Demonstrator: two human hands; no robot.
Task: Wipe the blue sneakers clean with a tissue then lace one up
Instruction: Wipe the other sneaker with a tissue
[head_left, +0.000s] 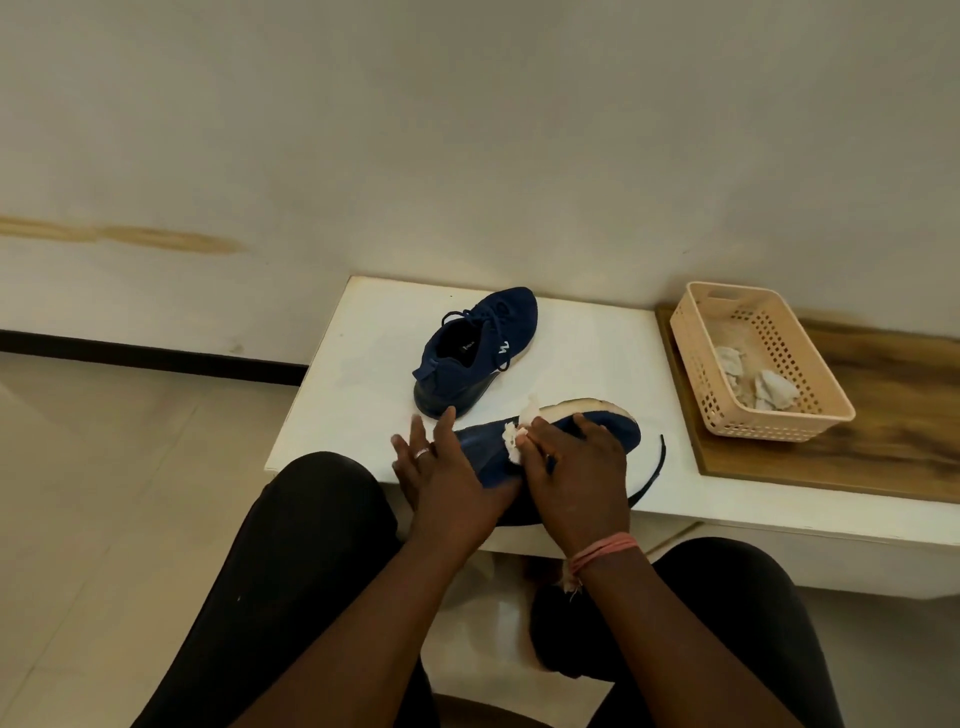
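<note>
Right, from the head camera I'm mid-wipe: my right hand (576, 467) pinches the tissue (517, 435) against the near sneaker (610, 428) lying on its side at the bench (363, 364) edge, my left hand (441, 467) flat-fingered steadying it. I'd judge wiping unfinished; the far sneaker (475, 348) already looks laced, and the near one's lacing is hidden.

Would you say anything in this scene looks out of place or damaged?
Mostly tidy. The tissue under the right hand is shredding, a scrap hangs at that wrist, and a yellowish streak stains the wall.
</note>
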